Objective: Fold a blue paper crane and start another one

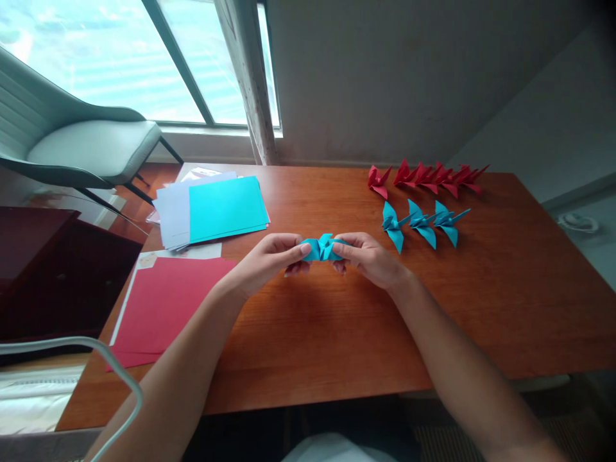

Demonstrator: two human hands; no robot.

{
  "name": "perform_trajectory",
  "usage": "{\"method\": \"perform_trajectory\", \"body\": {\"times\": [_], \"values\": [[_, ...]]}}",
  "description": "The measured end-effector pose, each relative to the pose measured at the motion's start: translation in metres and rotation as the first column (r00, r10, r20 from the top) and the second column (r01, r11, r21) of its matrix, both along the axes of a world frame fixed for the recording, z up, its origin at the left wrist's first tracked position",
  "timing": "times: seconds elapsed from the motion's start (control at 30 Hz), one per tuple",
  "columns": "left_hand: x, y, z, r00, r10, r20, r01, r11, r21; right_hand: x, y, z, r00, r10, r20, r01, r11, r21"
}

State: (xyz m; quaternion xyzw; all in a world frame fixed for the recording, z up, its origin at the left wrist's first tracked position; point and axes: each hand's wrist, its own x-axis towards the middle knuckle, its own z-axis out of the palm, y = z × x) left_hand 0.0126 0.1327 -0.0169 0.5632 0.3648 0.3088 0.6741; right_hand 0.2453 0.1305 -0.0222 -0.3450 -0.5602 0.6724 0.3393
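Note:
A blue origami crane (325,247) is held above the middle of the wooden table, one wing in each hand. My left hand (282,252) pinches its left wing between thumb and fingers. On the opposite side, my right hand (363,255) grips the right wing the same way. Three blue paper cranes (422,224) stand in a row to the right of my right hand. Behind them is a row of several red paper cranes (423,178).
Blue sheets (228,208) lie on white paper (173,215) at the table's back left. Red sheets (163,308) are nearer, under my left forearm. A chair (96,147) stands by the window, and a pale curved tube (113,359) crosses the lower left.

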Motion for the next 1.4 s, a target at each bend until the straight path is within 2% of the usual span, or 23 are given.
{"method": "perform_trajectory", "body": {"times": [0.1, 0.2, 0.33, 0.6, 0.83, 1.0, 1.13, 1.27, 1.4], "values": [[0.001, 0.0, 0.001, 1.0, 0.017, 0.026, -0.016, 1.0, -0.012, 0.0, -0.001, -0.002, 0.999, 0.04, -0.021, -0.04, 0.999, -0.008], [0.001, -0.001, 0.003, 0.999, -0.023, 0.033, 0.025, 0.999, -0.047, 0.001, -0.001, -0.003, 0.999, 0.053, -0.013, -0.053, 0.999, 0.011], [-0.001, -0.002, 0.006, 0.996, -0.037, 0.077, 0.043, 0.997, -0.069, -0.001, -0.003, -0.001, 0.998, -0.046, -0.053, 0.046, 0.999, 0.007], [0.012, -0.007, 0.0, 0.949, 0.16, 0.273, -0.133, 0.984, -0.114, -0.016, -0.009, -0.003, 0.919, -0.242, -0.312, 0.17, 0.955, -0.241], [0.028, -0.012, -0.006, 0.899, 0.309, 0.31, -0.283, 0.951, -0.126, -0.031, -0.013, -0.011, 0.837, -0.4, -0.372, 0.289, 0.902, -0.321], [0.033, -0.014, -0.006, 0.885, 0.359, 0.295, -0.334, 0.933, -0.134, -0.032, -0.013, -0.012, 0.82, -0.454, -0.347, 0.362, 0.883, -0.299], [0.029, -0.013, -0.001, 0.903, 0.319, 0.286, -0.289, 0.947, -0.142, -0.024, -0.009, -0.01, 0.837, -0.435, -0.332, 0.359, 0.894, -0.267], [0.021, -0.011, 0.001, 0.926, 0.227, 0.3, -0.179, 0.967, -0.182, -0.016, -0.006, -0.004, 0.878, -0.33, -0.347, 0.24, 0.93, -0.279], [0.014, -0.01, 0.0, 0.949, 0.132, 0.285, -0.072, 0.975, -0.212, -0.012, -0.006, -0.001, 0.889, -0.248, -0.385, 0.1, 0.926, -0.363]]}}
